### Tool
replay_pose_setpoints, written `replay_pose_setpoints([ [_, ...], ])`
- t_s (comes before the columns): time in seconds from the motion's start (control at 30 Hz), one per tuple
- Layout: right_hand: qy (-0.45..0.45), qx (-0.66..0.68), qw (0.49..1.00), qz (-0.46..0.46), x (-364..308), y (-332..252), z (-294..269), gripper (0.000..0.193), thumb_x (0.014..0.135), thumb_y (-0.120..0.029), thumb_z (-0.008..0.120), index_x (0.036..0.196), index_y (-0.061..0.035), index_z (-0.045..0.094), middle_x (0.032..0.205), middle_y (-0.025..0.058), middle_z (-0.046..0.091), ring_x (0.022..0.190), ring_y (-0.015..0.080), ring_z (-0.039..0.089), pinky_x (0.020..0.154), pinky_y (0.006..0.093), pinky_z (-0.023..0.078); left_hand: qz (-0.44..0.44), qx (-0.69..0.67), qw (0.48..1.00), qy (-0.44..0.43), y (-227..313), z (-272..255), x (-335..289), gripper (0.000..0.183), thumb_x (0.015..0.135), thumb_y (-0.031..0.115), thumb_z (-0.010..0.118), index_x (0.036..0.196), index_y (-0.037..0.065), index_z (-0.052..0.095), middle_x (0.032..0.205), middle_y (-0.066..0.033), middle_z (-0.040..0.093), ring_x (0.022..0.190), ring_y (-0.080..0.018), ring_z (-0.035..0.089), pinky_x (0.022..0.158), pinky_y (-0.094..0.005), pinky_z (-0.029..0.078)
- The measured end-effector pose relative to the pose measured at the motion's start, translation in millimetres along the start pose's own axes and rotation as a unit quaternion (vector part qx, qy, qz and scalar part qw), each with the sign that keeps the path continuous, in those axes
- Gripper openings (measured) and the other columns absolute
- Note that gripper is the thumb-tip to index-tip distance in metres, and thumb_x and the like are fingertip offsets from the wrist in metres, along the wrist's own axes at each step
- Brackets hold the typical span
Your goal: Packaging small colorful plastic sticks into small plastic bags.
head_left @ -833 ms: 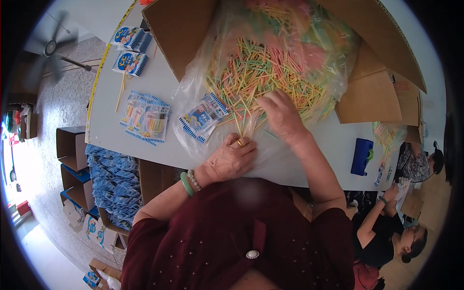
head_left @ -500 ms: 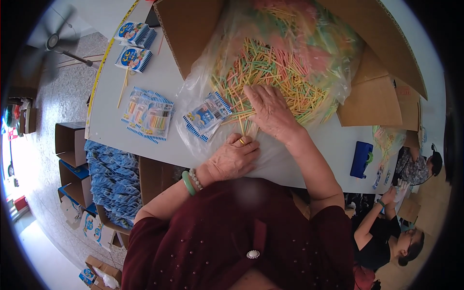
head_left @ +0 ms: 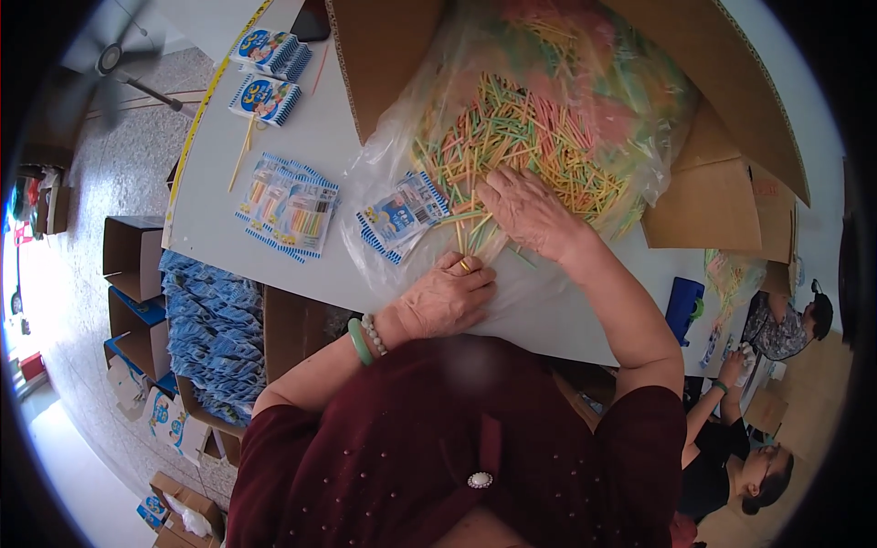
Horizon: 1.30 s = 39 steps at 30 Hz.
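Observation:
My left hand, with a gold ring, is closed around the lower ends of a few thin pastel sticks that point up toward the pile. Against the near edge of the heap of pink, yellow and green sticks, my right hand has its fingers bent over some of them; its palm side is hidden. The heap spills from a clear plastic bag lying on the white table. Just left of my hands, flat blue-and-white packets overlap on the plastic.
More filled packets lie at left, with small stacks of packets and two loose sticks beyond. A carton of blue packets stands below the table's left edge. Cardboard flaps surround the bag. A blue tape dispenser and co-workers are at right.
My right hand has shifted slightly right and nearer to me, its fingers drawn down along the heap's edge. My left hand keeps its hold on the sticks. The whole view has shifted a little.

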State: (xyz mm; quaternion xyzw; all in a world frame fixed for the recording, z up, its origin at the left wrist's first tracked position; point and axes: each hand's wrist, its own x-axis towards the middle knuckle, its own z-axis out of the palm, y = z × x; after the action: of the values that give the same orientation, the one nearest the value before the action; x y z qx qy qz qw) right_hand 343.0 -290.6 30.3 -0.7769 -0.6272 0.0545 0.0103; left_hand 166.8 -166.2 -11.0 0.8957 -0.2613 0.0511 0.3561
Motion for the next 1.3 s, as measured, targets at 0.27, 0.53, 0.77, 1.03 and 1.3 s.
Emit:
replay_pose_setpoints([
  [0.27,0.069,-0.115,0.991,0.014,14.7,0.3,4.0,0.020,0.081,-0.011,0.051,0.099,-0.0034,0.055,0.109,0.0125,0.054,0.113,0.0274,0.048,0.100,0.0458,0.035,-0.003,0.004,1.000,0.004,0.4,0.7,0.1,0.036,0.071,0.024,0.071,0.101,0.007,0.062,0.112,-0.0060,0.057,0.107,-0.0247,0.052,0.094,-0.0406,0.038],
  [0.53,0.340,0.072,0.929,0.126,-7.0,32.5,4.7,0.020,0.084,-0.006,0.054,0.104,-0.0053,0.052,0.102,0.0152,0.058,0.103,0.0307,0.055,0.098,0.0441,0.037,0.014,0.017,1.000,0.014,4.1,0.2,3.0,0.034,0.072,0.023,0.071,0.101,0.007,0.062,0.111,-0.0060,0.058,0.106,-0.0246,0.052,0.095,-0.0405,0.038],
  [0.77,0.374,0.551,0.712,0.225,-26.7,15.6,7.7,0.021,0.090,-0.013,0.058,0.108,-0.0028,0.054,0.088,0.0064,0.063,0.084,0.0153,0.060,0.079,0.0284,0.047,0.008,0.020,0.999,0.034,7.4,2.9,-0.5,0.033,0.071,0.023,0.072,0.099,0.008,0.063,0.109,-0.0061,0.058,0.104,-0.0254,0.053,0.095,-0.0405,0.038],
  [1.03,0.340,0.330,0.814,0.337,-29.7,-19.5,28.0,0.047,0.088,-0.016,0.060,0.132,-0.0059,0.046,0.116,0.0152,0.062,0.101,0.0267,0.062,0.087,0.0352,0.048,0.019,0.043,0.998,0.042,6.1,3.1,-1.5,0.031,0.072,0.023,0.071,0.099,0.008,0.064,0.109,-0.0061,0.059,0.104,-0.0266,0.053,0.093,-0.0401,0.038],
  [1.3,0.351,0.231,0.870,0.259,-37.2,-26.0,75.6,0.041,0.087,-0.010,0.060,0.125,-0.0061,0.048,0.113,0.0179,0.061,0.099,0.0319,0.061,0.086,0.0365,0.048,0.015,0.070,0.997,0.042,10.9,4.2,-3.9,0.033,0.074,0.027,0.071,0.099,0.007,0.064,0.112,-0.0098,0.058,0.105,-0.0301,0.053,0.093,-0.0415,0.041],
])
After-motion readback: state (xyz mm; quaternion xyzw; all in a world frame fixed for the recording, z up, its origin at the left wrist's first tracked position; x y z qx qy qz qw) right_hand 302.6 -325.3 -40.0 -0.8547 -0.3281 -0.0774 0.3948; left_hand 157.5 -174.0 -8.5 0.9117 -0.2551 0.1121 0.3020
